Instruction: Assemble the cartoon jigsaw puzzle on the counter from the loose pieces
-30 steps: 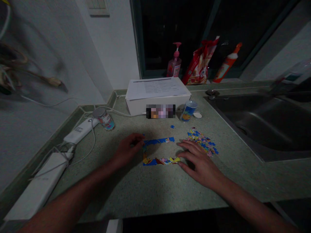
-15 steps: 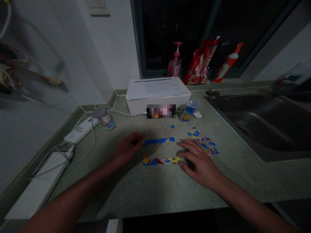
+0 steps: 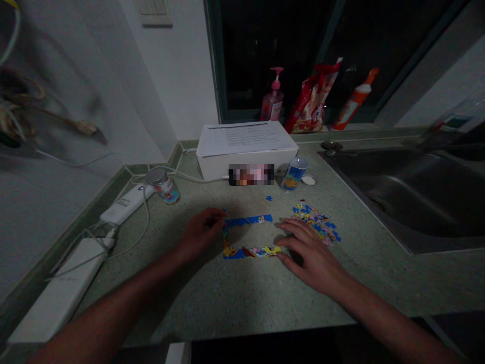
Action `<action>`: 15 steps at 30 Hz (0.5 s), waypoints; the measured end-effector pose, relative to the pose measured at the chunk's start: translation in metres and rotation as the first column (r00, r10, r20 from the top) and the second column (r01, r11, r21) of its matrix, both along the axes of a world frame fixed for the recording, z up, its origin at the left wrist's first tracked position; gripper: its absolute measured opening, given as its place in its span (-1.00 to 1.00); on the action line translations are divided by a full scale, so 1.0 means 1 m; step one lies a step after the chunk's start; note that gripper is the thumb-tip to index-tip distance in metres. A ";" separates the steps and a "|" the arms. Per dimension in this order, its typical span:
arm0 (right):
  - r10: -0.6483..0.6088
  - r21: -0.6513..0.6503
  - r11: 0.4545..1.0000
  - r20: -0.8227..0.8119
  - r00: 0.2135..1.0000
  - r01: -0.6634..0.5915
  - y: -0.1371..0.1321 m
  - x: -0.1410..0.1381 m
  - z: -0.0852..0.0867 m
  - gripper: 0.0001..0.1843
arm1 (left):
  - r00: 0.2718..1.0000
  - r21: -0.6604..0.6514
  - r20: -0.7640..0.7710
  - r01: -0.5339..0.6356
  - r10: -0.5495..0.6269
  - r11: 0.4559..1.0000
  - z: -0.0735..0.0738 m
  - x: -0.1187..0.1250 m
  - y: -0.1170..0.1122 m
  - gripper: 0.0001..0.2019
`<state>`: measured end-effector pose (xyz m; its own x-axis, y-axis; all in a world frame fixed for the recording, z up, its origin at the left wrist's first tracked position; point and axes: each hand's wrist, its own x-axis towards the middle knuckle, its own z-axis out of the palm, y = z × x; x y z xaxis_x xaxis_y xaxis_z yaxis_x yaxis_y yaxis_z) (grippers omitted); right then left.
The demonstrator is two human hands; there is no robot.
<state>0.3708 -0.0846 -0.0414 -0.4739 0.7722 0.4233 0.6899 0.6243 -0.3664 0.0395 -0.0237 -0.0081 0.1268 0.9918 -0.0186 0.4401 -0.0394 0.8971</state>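
A partly joined jigsaw puzzle (image 3: pixel 242 252) lies flat on the counter, its strips forming three sides of a frame. At its upper left corner is my left hand (image 3: pixel 202 227), thumb and fingers closed together, with a bit of blue jigsaw piece (image 3: pixel 224 210) showing at the fingertips. My right hand (image 3: pixel 312 253) rests at the puzzle's right side, fingers spread, thumb and a fingertip by the end of the bottom strip. Beyond it lies a heap of loose jigsaw pieces (image 3: pixel 322 222), partly covered by the hand. One blue piece (image 3: pixel 269 198) lies apart, above the top strip.
A clear tin-shaped jar (image 3: pixel 293 174) stands beside a white lid (image 3: pixel 308 180). Behind are a white box (image 3: pixel 212 164) with papers and a plugged-in phone (image 3: pixel 251 174). Left are another jar (image 3: pixel 162 187), a power strip (image 3: pixel 127 203) and cables. A sink (image 3: pixel 413 197) is at right.
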 end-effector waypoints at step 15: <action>-0.079 0.139 0.986 -0.082 0.994 0.090 0.020 0.014 0.026 -0.82 | 0.988 0.105 -0.080 -0.126 0.134 0.986 0.003 -0.010 0.009 -0.79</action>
